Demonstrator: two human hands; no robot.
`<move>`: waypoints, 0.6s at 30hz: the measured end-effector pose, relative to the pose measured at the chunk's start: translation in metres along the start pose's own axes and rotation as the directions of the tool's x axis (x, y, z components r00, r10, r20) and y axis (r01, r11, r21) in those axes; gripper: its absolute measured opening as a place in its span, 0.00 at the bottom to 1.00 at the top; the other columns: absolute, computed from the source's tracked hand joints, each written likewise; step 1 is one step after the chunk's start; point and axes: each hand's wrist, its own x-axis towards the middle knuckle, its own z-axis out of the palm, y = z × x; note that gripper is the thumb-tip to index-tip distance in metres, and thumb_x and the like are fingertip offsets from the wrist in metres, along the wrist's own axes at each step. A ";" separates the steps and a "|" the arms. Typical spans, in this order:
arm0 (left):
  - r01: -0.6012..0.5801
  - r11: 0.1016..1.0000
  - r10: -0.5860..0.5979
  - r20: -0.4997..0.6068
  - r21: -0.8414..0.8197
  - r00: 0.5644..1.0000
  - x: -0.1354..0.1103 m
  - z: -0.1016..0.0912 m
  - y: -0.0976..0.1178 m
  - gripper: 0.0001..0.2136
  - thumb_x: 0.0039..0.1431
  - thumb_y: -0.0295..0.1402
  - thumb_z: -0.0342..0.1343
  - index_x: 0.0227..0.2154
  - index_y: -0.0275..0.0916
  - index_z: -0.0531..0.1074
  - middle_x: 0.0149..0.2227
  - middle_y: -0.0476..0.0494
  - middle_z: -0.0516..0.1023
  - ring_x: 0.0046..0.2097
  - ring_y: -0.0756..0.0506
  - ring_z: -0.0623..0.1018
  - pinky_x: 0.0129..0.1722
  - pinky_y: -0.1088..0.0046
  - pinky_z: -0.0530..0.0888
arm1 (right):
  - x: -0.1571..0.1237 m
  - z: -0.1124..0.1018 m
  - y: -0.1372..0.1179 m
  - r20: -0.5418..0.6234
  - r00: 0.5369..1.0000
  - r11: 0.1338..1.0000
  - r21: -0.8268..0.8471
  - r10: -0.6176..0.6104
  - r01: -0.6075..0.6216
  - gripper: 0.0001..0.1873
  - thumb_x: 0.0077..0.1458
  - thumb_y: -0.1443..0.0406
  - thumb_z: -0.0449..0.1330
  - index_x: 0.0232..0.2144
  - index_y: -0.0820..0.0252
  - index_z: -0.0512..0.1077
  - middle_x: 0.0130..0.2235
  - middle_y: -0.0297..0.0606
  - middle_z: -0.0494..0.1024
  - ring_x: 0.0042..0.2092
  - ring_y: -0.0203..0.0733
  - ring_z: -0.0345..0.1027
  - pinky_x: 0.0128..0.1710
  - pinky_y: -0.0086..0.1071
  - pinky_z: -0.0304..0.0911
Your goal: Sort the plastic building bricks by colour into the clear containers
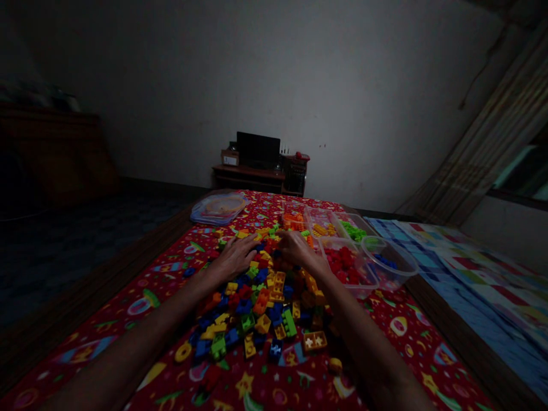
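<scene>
A heap of loose toy building blocks [261, 299] in yellow, blue, red, green and orange is spread over the table. My left hand [234, 258] rests on the heap's left side, fingers stretched out and touching blocks. On the far right part of the heap, my right hand [295, 249] has its fingers curled together, pointing down; whatever they pinch is hidden. Just right of it stand clear plastic containers sorted by colour: red blocks [345, 262], blue blocks [386, 261], green blocks [353, 230], yellow blocks [324, 229] and orange blocks [293, 220].
Stacked clear lids [220, 208] lie at the table's far left. A red patterned cloth [171, 319] covers the table. Beyond it, a monitor [258, 149] stands on a low desk against the wall. A bed with a checked cover [466, 274] is to the right.
</scene>
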 end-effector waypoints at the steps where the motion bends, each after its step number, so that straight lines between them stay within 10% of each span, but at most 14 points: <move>1: -0.005 1.000 0.005 0.000 0.006 1.000 0.000 0.001 -0.001 0.19 0.60 0.35 0.42 0.51 0.43 0.70 0.61 0.41 0.64 0.60 0.40 0.66 0.60 0.51 0.56 | -0.003 -0.005 0.000 0.015 1.000 0.999 0.035 0.020 -0.021 0.26 0.50 0.74 0.54 0.53 0.67 0.68 0.41 0.45 0.78 0.42 0.41 0.71 0.41 0.29 0.62; 12: -0.003 0.942 0.036 0.092 -0.334 0.995 0.009 -0.042 0.018 0.19 0.58 0.40 0.43 0.43 0.40 0.75 0.46 0.43 0.79 0.46 0.41 0.77 0.46 0.67 0.73 | -0.014 -0.028 0.014 -0.017 0.999 0.992 0.119 0.040 -0.038 0.28 0.44 0.77 0.54 0.50 0.65 0.71 0.36 0.41 0.79 0.36 0.38 0.70 0.36 0.27 0.62; 18: 0.135 0.976 -0.146 -0.056 -0.169 0.988 0.011 -0.056 -0.013 0.21 0.56 0.40 0.43 0.47 0.38 0.73 0.49 0.41 0.77 0.50 0.40 0.75 0.52 0.63 0.68 | -0.019 -0.035 0.014 0.061 0.998 0.996 0.091 -0.032 0.026 0.26 0.47 0.76 0.55 0.50 0.63 0.71 0.35 0.41 0.78 0.36 0.38 0.70 0.35 0.27 0.61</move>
